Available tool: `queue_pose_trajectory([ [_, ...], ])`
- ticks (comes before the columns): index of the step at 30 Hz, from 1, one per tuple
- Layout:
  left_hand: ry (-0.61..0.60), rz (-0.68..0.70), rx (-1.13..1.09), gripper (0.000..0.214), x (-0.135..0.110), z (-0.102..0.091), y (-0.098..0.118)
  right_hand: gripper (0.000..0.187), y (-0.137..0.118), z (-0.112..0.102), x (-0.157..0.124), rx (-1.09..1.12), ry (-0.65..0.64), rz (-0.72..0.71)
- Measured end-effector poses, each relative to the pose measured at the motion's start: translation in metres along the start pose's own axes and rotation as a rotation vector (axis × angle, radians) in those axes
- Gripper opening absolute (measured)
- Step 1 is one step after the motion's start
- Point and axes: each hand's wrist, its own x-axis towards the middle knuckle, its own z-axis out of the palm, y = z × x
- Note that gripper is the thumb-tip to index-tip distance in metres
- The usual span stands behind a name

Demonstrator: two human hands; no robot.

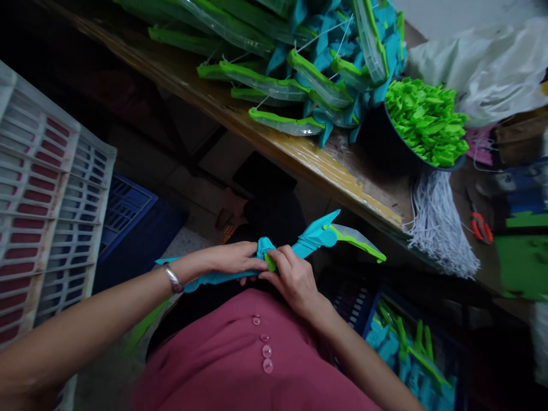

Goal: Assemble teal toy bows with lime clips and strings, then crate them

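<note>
A long turquoise plastic toy bow lies across my lap, with a green-edged clear limb sticking out at its right end. My left hand, with a metal bracelet at the wrist, is closed around the middle of the body, thumb side toward the raised grip. Thumb and fingers of my right hand pinch a small lime-green piece against the body there. How deep that piece sits is hidden by the fingers.
On the wooden table lie many turquoise toys with green limbs and strings. A black bowl holds green pieces. White cords hang over the edge near orange-handled scissors. A white crate stands left; a blue crate holds toys.
</note>
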Motion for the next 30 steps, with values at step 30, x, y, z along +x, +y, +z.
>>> queue_pose_trajectory([
  [30, 0.162, -0.161, 0.062, 0.041, 0.0, 0.012, 0.013, 0.033, 0.031, -0.043, 0.053, 0.168, -0.605, 0.152],
])
